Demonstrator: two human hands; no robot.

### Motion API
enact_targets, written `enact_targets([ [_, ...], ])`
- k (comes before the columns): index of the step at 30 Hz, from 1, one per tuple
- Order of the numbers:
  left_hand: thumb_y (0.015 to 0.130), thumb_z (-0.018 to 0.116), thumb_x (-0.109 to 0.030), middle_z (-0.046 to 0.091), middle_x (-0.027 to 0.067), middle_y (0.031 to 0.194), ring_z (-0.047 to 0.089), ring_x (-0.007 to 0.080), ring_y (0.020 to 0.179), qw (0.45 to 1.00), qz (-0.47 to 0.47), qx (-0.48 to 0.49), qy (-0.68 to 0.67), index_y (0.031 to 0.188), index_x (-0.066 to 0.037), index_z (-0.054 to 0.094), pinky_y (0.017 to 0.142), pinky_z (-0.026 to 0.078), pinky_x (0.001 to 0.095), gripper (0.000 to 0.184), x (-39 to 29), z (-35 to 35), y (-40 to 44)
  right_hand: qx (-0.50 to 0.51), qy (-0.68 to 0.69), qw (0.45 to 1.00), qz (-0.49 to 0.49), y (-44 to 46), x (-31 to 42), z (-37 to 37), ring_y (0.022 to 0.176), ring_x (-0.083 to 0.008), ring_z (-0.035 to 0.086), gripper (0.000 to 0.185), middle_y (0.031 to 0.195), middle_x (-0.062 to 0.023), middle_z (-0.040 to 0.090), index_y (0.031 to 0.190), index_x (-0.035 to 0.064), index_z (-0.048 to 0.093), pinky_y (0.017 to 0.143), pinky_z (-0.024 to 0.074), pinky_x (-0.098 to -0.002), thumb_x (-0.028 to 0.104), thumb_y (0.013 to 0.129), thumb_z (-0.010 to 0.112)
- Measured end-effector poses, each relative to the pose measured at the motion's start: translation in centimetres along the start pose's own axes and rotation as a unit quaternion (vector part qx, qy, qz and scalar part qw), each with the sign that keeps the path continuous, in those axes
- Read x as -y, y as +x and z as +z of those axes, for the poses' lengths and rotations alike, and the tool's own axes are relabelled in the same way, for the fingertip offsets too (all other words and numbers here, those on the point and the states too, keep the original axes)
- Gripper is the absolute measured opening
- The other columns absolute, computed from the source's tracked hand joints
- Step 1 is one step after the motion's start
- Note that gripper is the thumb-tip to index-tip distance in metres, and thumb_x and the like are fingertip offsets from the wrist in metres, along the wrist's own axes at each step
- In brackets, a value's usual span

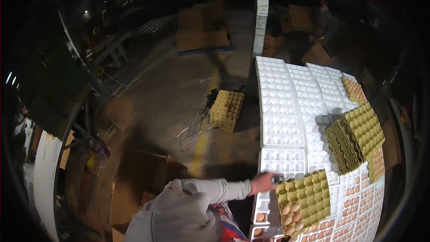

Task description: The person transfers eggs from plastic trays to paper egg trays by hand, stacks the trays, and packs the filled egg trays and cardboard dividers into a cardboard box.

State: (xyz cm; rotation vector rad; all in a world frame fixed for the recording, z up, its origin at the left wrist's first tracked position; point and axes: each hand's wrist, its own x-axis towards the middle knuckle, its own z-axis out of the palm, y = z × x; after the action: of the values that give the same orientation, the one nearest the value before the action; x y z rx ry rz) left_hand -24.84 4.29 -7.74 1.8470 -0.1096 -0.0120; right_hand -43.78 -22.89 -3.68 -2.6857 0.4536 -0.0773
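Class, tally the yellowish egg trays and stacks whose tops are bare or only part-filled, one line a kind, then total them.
Bare: 2 (floor stack, stack among the white trays)
Part-filled: 1 (near tray)
Total: 3

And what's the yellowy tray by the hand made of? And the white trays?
The yellowy tray looks like pressed paper pulp: dull, rough, moulded into bumpy cups. The white trays seem to be foam or plastic, smooth and bright with neat hollows; I can't tell which.
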Motion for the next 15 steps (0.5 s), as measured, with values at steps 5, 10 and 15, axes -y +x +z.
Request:
enact_targets([
  [5, 0.072, 0.062, -0.008, 0.066, 0.0165, 0.094, 0.064, 0.0229, 0.072, 0.948, -0.119, -0.276, -0.102, 0.145, -0.014, 0.034, 0.064, 0.054, 0.0344, 0.077, -5.3, -21.4, 22.3, -0.068, 0.058, 0.996, -0.012, -0.6, -1.8, 1.3, 0.080, -0.0292, 0.064, 0.029, 0.096, -0.0132, 0.065, 0.110, 0.0106, 0.065, 0.069, 0.0513, -0.0377, 0.024, 0.084, 0.066],
  [10, 0.074, 0.058, -0.015, 0.058, 0.0227, 0.123, 0.057, 0.0342, 0.112, 0.901, -0.055, -0.373, 0.213, 0.136, -0.003, 0.044, 0.093, 0.048, 0.0397, 0.065, -10.8, -32.0, 29.3, -0.094, 0.037, 0.994, -0.044, 0.5, -3.9, 3.4, 0.077, -0.0294, 0.064, 0.038, 0.096, -0.0131, 0.065, 0.113, 0.0109, 0.064, 0.068, 0.0513, -0.0384, 0.030, 0.081, 0.070],
  [15, 0.073, 0.072, -0.033, 0.067, 0.0160, 0.087, 0.066, 0.0273, 0.072, 0.988, -0.062, -0.088, 0.111, 0.094, 0.003, 0.064, 0.061, 0.054, 0.0388, 0.042, -10.4, -23.6, 26.5, -0.075, 0.065, 0.995, -0.028, 0.0, -3.9, 4.4, 0.086, -0.0331, 0.063, 0.043, 0.098, -0.0152, 0.064, 0.111, 0.0111, 0.061, 0.077, 0.0519, -0.0433, 0.033, 0.076, 0.071],
])
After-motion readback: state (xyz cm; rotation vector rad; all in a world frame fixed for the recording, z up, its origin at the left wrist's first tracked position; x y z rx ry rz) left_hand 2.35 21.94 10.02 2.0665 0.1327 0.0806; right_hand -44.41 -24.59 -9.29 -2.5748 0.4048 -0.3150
